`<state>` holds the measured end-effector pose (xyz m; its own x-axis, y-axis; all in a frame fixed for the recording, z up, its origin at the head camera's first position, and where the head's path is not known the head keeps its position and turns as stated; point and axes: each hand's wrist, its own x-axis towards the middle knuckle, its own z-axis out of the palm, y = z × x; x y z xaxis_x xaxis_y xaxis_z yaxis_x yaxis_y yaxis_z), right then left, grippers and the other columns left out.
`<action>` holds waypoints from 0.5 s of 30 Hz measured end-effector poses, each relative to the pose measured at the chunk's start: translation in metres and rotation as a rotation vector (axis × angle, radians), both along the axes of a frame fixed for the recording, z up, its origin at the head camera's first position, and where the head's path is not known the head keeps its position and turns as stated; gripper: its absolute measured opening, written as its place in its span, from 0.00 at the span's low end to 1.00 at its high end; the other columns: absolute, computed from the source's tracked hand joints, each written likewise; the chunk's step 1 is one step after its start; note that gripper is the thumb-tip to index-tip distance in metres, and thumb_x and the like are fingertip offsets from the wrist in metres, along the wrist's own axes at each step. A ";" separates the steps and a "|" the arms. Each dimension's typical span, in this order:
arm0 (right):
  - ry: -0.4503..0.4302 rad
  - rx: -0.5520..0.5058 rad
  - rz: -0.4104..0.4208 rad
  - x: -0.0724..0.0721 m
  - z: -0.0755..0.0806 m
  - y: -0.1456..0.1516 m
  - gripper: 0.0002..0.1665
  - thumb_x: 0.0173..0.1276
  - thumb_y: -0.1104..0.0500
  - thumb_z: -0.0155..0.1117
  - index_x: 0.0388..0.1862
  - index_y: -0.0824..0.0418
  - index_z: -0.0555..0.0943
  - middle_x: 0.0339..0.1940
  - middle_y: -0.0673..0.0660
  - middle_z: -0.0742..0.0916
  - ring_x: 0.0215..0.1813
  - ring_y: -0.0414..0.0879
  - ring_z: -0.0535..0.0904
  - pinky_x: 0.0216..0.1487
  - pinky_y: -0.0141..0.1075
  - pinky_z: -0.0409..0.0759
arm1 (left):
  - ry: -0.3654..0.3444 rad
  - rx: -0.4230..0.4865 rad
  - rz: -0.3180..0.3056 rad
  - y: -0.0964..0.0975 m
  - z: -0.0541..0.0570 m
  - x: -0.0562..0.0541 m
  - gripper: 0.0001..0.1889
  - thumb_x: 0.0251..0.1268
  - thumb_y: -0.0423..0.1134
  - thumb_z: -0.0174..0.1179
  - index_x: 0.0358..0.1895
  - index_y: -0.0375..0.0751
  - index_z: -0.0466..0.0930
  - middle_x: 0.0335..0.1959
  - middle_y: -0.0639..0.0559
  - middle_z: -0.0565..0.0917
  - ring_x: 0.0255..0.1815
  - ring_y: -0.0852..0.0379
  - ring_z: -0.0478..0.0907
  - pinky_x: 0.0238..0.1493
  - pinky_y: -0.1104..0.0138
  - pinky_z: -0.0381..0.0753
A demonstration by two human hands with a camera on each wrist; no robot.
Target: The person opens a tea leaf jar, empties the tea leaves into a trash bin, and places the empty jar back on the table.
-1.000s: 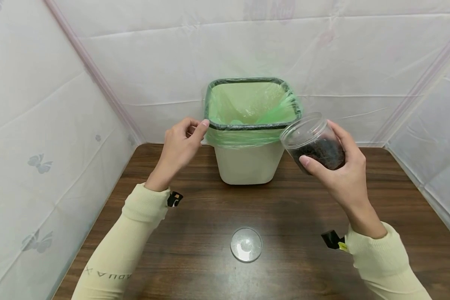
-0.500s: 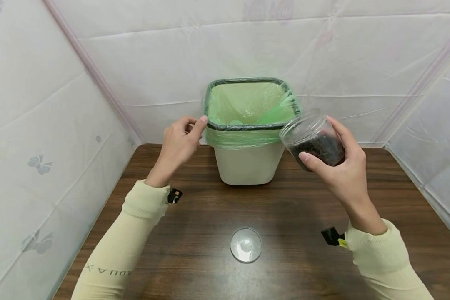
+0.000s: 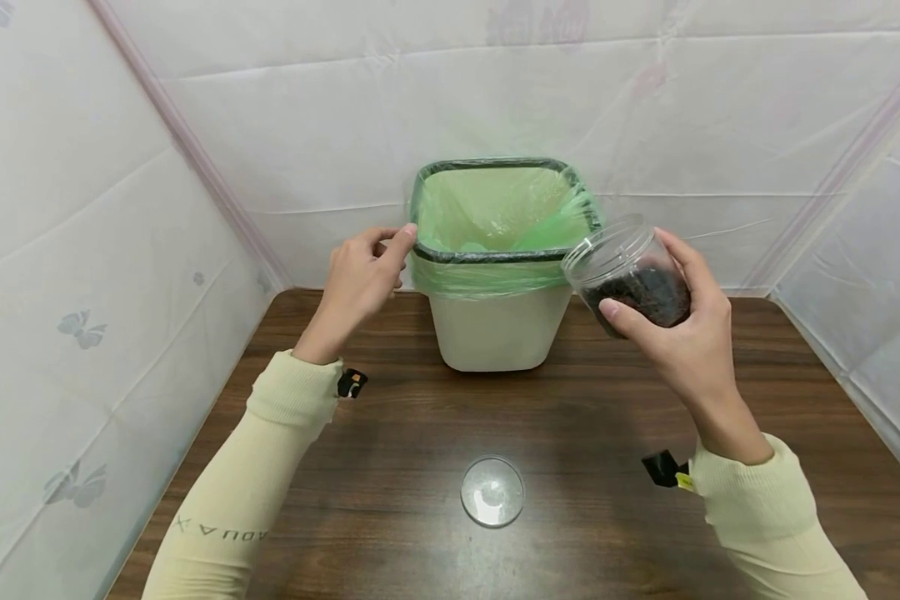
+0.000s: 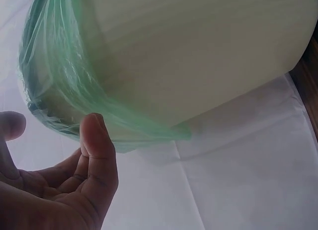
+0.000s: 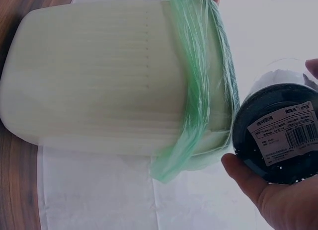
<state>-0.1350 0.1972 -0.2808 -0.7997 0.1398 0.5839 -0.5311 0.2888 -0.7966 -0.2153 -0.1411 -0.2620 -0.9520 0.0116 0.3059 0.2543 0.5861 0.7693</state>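
Observation:
My right hand grips a clear plastic jar partly filled with dark, shredded-looking stuff. The lidless jar leans left, its mouth close to the right front corner of the bin's rim. In the right wrist view, its base carries a white label with a barcode. My left hand is at the left front corner of the bin, fingers loosely bent and thumb tip right at the rim. In the left wrist view, thumb and fingers stand apart, one fingertip overlapping the green bag.
A green bag lines the pale bin and folds over its dark rim. A round clear lid lies on the brown wooden table in front. White sheeting encloses the back and both sides.
My left hand has risen slightly along the bin's corner. The right hand has lifted the jar a little; its tilt looks much the same.

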 end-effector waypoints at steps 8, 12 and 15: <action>-0.034 0.008 -0.015 -0.004 0.002 -0.002 0.46 0.54 0.69 0.76 0.73 0.49 0.72 0.54 0.50 0.84 0.51 0.45 0.78 0.49 0.30 0.74 | -0.013 0.006 -0.007 0.001 0.004 -0.006 0.36 0.69 0.70 0.49 0.64 0.45 0.80 0.31 0.46 0.84 0.26 0.48 0.82 0.26 0.59 0.81; -0.034 -0.012 -0.005 -0.006 0.002 -0.003 0.46 0.54 0.68 0.75 0.72 0.50 0.71 0.54 0.51 0.83 0.53 0.46 0.77 0.49 0.30 0.73 | -0.047 0.040 -0.014 0.001 0.005 -0.007 0.37 0.69 0.69 0.50 0.66 0.44 0.77 0.35 0.44 0.84 0.29 0.47 0.83 0.30 0.55 0.85; -0.034 -0.034 0.010 -0.007 0.002 -0.004 0.45 0.54 0.69 0.74 0.71 0.50 0.71 0.55 0.53 0.82 0.53 0.46 0.77 0.48 0.30 0.74 | -0.069 0.063 -0.019 0.001 0.006 -0.008 0.38 0.69 0.69 0.50 0.69 0.44 0.74 0.37 0.43 0.84 0.29 0.47 0.83 0.33 0.52 0.86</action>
